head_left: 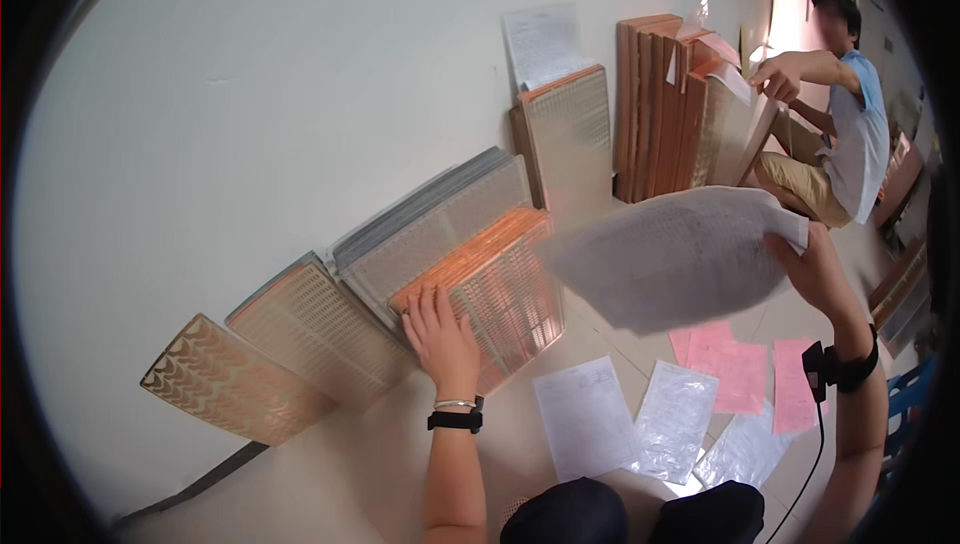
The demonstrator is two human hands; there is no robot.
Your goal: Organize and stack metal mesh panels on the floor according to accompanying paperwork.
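My right hand [812,262] clamps a large whitish sheet [670,259] by its edge, my left hand [442,342] rests, fingers apart, on orange-edged panels [515,296]

This appears to be a workshop or factory storeroom; patterned coppery panels [515,294] and grey panels [440,214] stand in stacks along a pale wall [250,94]; paper sheets [585,419] lie on the tiled floor [370,469]; a co-worker [850,154] sits near tall boards [650,114].

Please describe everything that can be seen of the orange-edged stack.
The orange-edged stack looks like many thin sheets, packed closely. Its shiny, metallic-looking front face carries rows of small marks. It stands on the floor, tilted back toward the grey stack behind it. The left hand rests on its upper left corner.
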